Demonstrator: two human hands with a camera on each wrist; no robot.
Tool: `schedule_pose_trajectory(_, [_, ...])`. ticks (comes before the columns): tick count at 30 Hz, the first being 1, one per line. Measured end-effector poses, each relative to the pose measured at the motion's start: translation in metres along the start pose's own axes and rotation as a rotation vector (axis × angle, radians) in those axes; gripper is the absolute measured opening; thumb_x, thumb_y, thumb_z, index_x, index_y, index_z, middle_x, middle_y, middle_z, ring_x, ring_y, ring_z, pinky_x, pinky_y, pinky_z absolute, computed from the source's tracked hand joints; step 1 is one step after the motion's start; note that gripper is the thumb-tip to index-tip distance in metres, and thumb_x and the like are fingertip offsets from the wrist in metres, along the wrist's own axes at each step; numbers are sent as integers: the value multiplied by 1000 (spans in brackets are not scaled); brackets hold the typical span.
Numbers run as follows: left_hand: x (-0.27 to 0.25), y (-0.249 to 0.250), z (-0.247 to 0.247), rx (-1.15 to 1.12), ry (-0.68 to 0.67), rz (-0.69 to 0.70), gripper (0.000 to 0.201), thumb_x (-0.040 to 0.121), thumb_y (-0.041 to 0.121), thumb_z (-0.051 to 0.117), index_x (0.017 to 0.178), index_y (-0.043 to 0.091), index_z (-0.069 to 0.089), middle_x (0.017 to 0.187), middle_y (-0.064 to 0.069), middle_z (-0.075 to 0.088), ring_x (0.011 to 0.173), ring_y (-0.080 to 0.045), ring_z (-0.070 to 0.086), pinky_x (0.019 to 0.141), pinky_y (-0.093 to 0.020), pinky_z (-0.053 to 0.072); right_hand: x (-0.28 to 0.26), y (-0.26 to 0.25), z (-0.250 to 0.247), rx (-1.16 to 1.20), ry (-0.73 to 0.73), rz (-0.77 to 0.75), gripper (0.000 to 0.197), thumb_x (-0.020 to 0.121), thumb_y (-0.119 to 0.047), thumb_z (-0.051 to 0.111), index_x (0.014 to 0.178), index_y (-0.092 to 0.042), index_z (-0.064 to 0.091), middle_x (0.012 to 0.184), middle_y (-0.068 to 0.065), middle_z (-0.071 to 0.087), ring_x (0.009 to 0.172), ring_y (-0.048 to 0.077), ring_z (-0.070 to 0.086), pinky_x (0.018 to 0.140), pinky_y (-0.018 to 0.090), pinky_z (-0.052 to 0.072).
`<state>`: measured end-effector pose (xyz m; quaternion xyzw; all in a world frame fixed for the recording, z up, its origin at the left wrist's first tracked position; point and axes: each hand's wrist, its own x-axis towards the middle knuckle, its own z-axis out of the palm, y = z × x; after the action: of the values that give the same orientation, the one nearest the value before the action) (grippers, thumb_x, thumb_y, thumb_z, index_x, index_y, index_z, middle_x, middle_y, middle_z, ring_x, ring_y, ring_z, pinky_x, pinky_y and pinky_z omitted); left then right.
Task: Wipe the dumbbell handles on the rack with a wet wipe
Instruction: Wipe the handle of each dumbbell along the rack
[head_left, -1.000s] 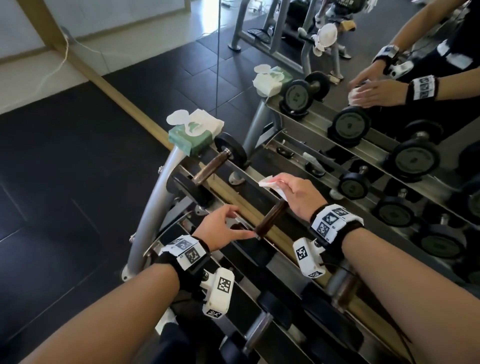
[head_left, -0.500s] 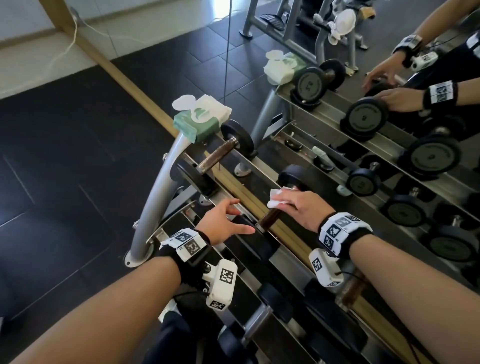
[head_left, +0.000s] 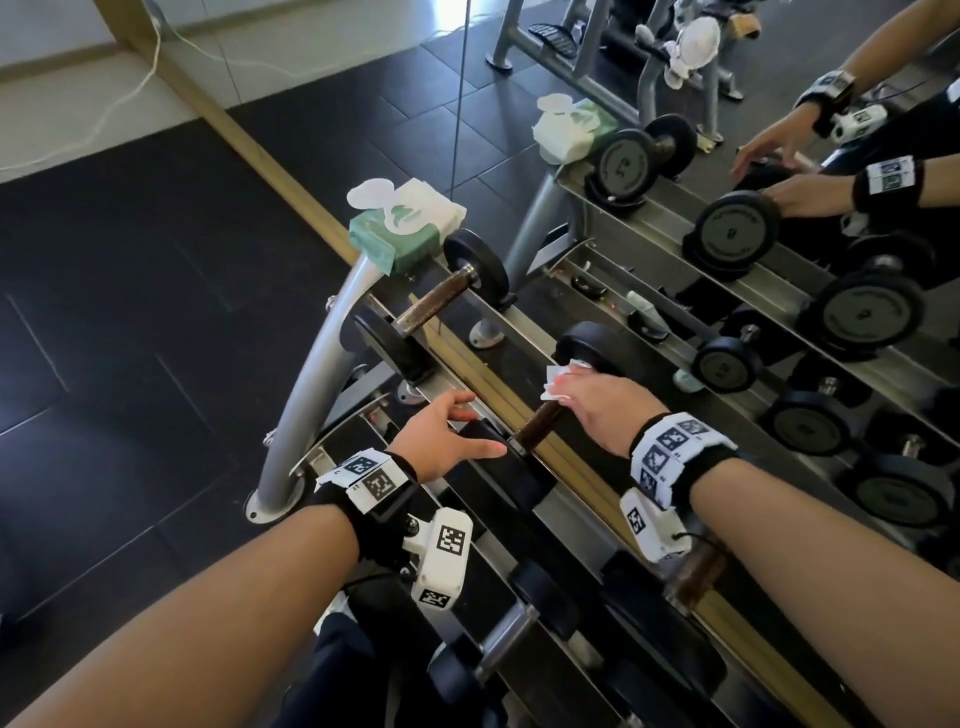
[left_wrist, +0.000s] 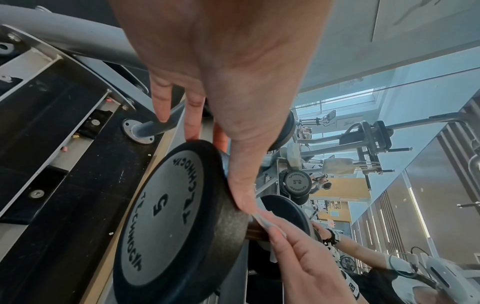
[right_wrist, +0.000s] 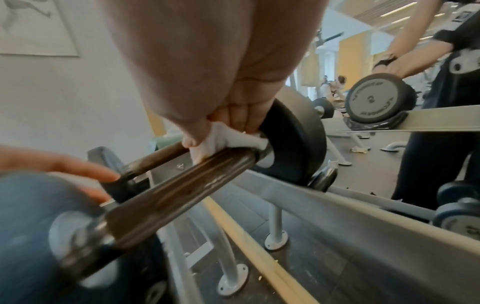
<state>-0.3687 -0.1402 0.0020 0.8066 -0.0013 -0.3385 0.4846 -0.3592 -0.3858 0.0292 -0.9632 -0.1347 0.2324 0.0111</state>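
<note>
Brown dumbbell handle (head_left: 540, 428) mid frame on top rack (head_left: 322, 353) rail, wet wipe (head_left: 558, 382) pressed at its far end against black head. Right hand (head_left: 602, 405) curled round wipe and handle; left hand (head_left: 441, 436) flat, fingers straight, steadying near head marked 5 (left_wrist: 166, 216). Judged mid-wipe on second dumbbell; near stretch of handle bare, likely not done. Next dumbbell handle (head_left: 436, 304) up-left, more handles lower frame left to do. Wipes pack (head_left: 405, 223) upper centre on rack end. Mirror upper right doubles everything. Nothing blocking.
</note>
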Motion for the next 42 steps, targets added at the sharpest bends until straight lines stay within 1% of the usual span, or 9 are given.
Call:
schedule_pose_trajectory(5, [-1,-1,1,6,3,5,85,76,35,81,147,28,35,140,6,51,128,-17,49,102,-32,39,-2,-36,22,-72,11,-249,59,79,-4,69,128,-32,52,125,-6,52,119,16,49,106,38,45])
schedule_pose_trajectory(10, [-2,-1,-1,2,-22,13,89,78,37,79,150,33,29,142,7,49,127,-17,49,101,-32,39,7,-11,-8,-24,-53,-77,46,83,-8,68,122,-30,58,121,-7,58,119,16,53,106,42,46])
schedule_pose_trajectory(13, [-3,-2,-1,-9,-21,17,92,77,38,79,152,34,25,142,7,49,118,-12,50,97,-28,40,5,-15,-4,-80,-32,-111,49,88,-8,64,131,-27,54,127,-6,58,125,16,49,113,41,38])
schedule_pose_trajectory(16, [-4,-2,1,-20,-10,3,95,76,39,80,153,36,23,142,9,49,126,-15,49,108,-38,39,4,-25,5,-115,-47,-194,54,87,-6,64,136,-26,50,127,-6,59,126,16,50,117,44,32])
schedule_pose_trajectory(18, [-4,-3,2,-23,-4,-9,95,77,39,79,153,37,22,142,9,49,130,-17,47,112,-47,37,9,-22,1,-126,-62,-181,46,88,-9,63,129,-27,53,116,-5,62,117,17,54,114,44,35])
schedule_pose_trajectory(22, [-3,-4,2,-40,-9,-13,96,77,37,79,153,37,20,142,8,50,132,-18,47,111,-45,38,20,-12,-9,-111,-42,-74,27,90,-12,59,111,-29,57,102,-5,61,108,19,56,101,41,48])
schedule_pose_trajectory(30, [-2,-6,4,-81,-4,-16,102,77,34,81,155,36,15,142,7,50,131,-19,48,111,-45,39,17,-34,7,-34,-93,-196,36,93,-9,58,124,-27,56,106,-2,65,97,15,58,93,35,51])
schedule_pose_trajectory(34, [-1,-7,4,-73,-14,-8,102,77,36,80,155,37,13,143,7,49,130,-20,49,110,-43,40,20,-21,-11,-96,-94,-106,29,89,-11,63,114,-26,58,98,-5,57,98,17,58,94,36,51])
schedule_pose_trajectory(42, [0,-9,4,-62,-14,-1,101,77,38,80,154,37,15,143,8,49,128,-19,50,111,-43,39,9,-54,-2,-69,-158,-127,46,88,-7,64,131,-25,57,123,-2,61,120,18,54,108,40,44])
